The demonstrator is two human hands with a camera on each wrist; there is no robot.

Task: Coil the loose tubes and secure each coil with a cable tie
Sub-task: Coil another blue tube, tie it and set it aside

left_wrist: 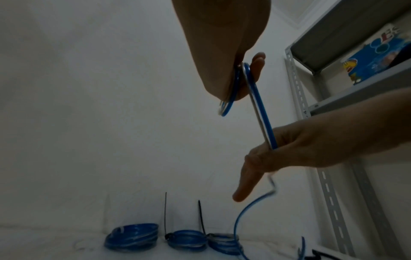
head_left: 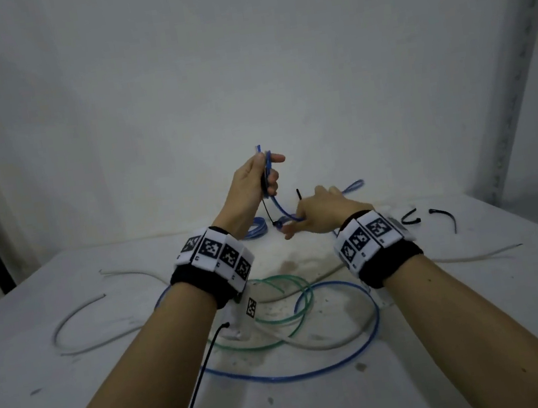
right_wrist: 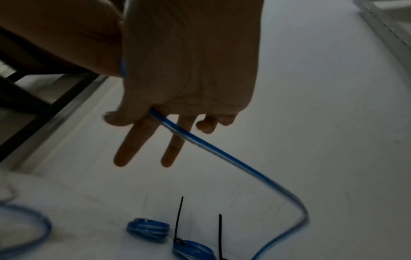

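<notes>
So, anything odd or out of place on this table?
Mostly no. Brownish stains mark the table between the wrists, and the cable ties on the finished coils keep long untrimmed tails sticking upright.

blue tube [left_wrist: 264, 121]: blurred below right hand [left_wrist: 311, 149] | third coil [right_wrist: 222, 258]: cut off at bottom edge
</notes>
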